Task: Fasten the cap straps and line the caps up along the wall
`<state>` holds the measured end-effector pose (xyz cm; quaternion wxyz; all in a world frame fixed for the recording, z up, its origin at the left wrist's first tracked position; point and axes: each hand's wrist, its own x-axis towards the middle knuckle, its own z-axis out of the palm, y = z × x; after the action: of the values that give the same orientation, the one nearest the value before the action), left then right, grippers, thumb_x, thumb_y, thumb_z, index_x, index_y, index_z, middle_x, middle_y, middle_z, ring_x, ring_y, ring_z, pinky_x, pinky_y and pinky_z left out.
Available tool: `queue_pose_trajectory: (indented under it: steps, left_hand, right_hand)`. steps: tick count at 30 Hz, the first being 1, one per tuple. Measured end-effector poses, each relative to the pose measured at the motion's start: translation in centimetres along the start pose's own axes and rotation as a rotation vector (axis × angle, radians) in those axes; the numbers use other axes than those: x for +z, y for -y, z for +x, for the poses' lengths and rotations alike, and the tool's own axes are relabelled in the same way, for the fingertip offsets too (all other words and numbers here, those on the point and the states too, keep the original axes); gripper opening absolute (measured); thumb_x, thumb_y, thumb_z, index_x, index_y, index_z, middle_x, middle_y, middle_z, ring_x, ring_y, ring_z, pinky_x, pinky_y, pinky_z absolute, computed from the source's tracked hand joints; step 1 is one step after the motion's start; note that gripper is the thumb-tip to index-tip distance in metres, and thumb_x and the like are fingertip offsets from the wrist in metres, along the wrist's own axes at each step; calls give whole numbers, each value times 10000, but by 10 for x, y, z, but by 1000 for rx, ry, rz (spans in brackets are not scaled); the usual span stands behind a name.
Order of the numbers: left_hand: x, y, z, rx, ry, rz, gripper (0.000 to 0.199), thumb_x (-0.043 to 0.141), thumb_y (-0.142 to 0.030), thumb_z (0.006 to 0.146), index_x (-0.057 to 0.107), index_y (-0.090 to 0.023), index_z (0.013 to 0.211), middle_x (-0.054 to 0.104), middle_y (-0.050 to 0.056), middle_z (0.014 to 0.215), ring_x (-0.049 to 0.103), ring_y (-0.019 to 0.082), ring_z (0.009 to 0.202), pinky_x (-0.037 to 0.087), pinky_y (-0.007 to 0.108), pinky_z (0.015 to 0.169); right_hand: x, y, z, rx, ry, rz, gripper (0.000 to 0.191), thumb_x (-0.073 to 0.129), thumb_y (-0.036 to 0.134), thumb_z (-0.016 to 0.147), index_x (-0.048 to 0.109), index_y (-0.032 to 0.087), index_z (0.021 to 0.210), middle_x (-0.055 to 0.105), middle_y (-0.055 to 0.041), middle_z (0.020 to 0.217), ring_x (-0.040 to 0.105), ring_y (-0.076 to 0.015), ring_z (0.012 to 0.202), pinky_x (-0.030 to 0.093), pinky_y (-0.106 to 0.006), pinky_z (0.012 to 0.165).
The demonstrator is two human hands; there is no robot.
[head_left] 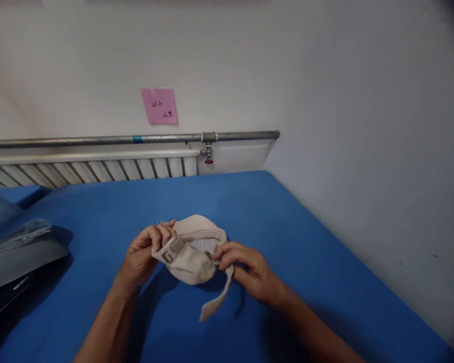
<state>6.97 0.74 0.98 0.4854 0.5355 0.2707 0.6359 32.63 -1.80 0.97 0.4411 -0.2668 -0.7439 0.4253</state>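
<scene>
Both hands are closed on the soft cream cloth cap with a strap, one at each side. The left hand (143,252) pinches the edge by a small metal buckle (167,256). The right hand (251,269) grips the other edge, where the long cream strap (216,304) hangs down. The cap (191,259) is held above the flat blue bed-like top (230,206), with its inside showing. Folded grey and black clothes (20,257) lie to the left. Behind is a white ribbed heater (91,169), and a pink paper note (159,106) is on the wall.
</scene>
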Motion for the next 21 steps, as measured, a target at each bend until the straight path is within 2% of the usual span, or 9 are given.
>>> queue_pose_trajectory:
  steps: [3,5,9,10,12,15,17,19,21]
  left_hand:
    - [-2,8,1,-28,28,144,312,733,-281,700,507,-188,506,532,-13,612,570,160,724,295,429,1094]
    - [-5,15,1,-81,53,297,263,680,-260,741,526,-184,541,563,2,665,570,164,759,349,402,1041]
    - [-7,20,-2,-164,77,542,47,591,-201,789,599,-193,743,629,29,842,580,181,832,461,331,837]
    - [-8,18,-3,-158,102,585,45,582,-194,795,621,-199,818,644,42,919,590,195,893,464,335,841]
    - [-9,10,-6,-89,175,675,164,575,-186,806,640,-213,954,650,66,1077,578,233,1059,439,378,932]
    - [-10,-5,-12,92,262,798,274,554,-163,826,617,-240,1081,623,69,1218,515,254,1214,316,447,1082]
    - [-9,-13,-17,136,359,853,330,554,-177,846,578,-256,1165,612,58,1254,512,244,1225,247,463,1126]
    - [-5,-18,-20,109,453,905,355,585,-230,850,555,-256,1202,619,54,1246,531,240,1200,210,473,1142]
    - [0,-21,-22,68,462,963,336,623,-288,835,572,-237,1163,648,53,1170,564,240,1134,197,490,1139]
  right_hand:
    - [-3,2,-4,-1,-145,106,147,514,201,867,652,222,824,628,-23,787,591,-154,730,479,-286,690]
    - [-4,4,-5,-21,-185,85,118,529,199,854,639,211,816,603,-10,744,554,-139,676,455,-266,642]
    - [-3,9,-5,-87,-71,-84,95,543,186,849,634,194,825,611,-7,736,558,-132,684,446,-259,647]
    - [-3,10,-5,-101,-53,-131,97,539,190,857,630,190,825,608,-4,723,553,-129,670,444,-256,637]
    - [-2,11,-4,-118,-78,-210,111,526,194,876,622,187,822,597,3,695,540,-119,633,437,-246,608]
    - [-2,10,-4,-136,-213,-265,116,507,175,897,619,194,873,622,-1,738,574,-122,656,456,-244,614]
    - [-3,9,-4,-177,-278,-306,133,507,152,899,621,205,943,658,-18,829,619,-142,764,486,-264,691]
    - [-3,10,-4,-223,-313,-407,164,524,131,888,627,215,984,673,-39,929,627,-167,886,488,-307,792]
    - [-3,14,-2,-257,-353,-559,154,557,126,863,644,215,954,663,-65,1036,604,-202,993,451,-366,885]
